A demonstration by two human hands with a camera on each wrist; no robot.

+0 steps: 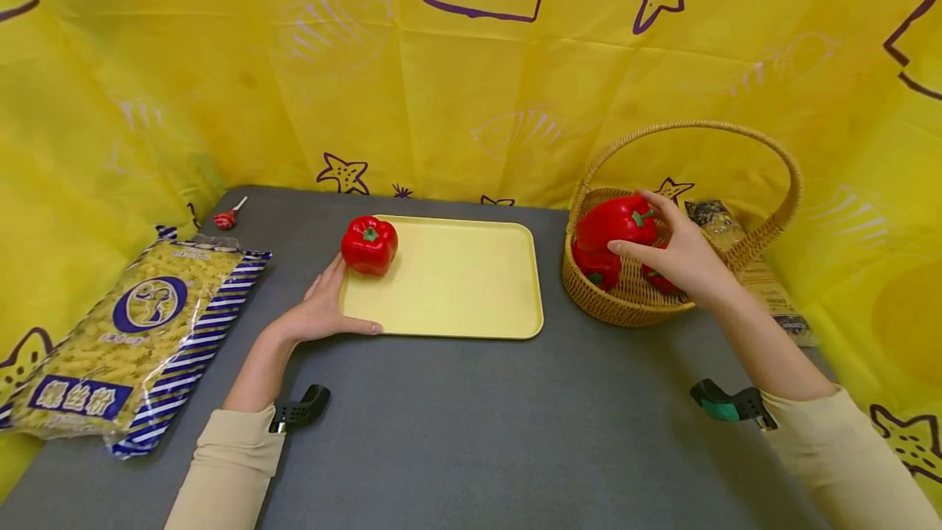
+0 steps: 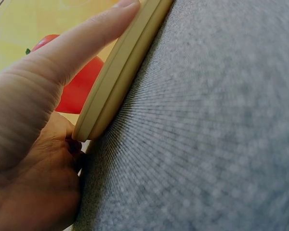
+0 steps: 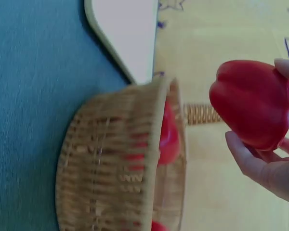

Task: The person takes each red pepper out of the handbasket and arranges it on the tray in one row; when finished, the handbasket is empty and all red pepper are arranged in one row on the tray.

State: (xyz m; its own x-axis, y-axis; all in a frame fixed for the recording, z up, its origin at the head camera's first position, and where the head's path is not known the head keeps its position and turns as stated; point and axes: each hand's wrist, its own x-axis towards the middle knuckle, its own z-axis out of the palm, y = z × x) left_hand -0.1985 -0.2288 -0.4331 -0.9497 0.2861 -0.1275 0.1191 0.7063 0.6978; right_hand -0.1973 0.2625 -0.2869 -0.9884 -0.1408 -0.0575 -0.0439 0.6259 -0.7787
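My right hand [image 1: 684,256] grips a red bell pepper [image 1: 614,222] by its stem side, above the wicker basket [image 1: 614,309]. In the right wrist view this bell pepper [image 3: 253,103] is up clear of the basket rim, between thumb and fingers. More red peppers [image 1: 598,267] lie inside the basket, partly covered. My left hand [image 1: 320,309] rests at the near left corner of a pale yellow tray [image 1: 464,276], fingers along its left side. The thumb [image 2: 94,41] lies straight on the front rim. Another red bell pepper [image 1: 370,245] sits upright on the tray's left part.
A large bag of spiral pasta [image 1: 140,334] lies at the left, with a red lollipop [image 1: 226,219] beyond it. Another package [image 1: 769,285] lies behind the basket at the right. The tall basket handle [image 1: 692,125] arches over the basket. A yellow patterned cloth [image 1: 441,105] hangs behind the grey table [image 1: 471,432].
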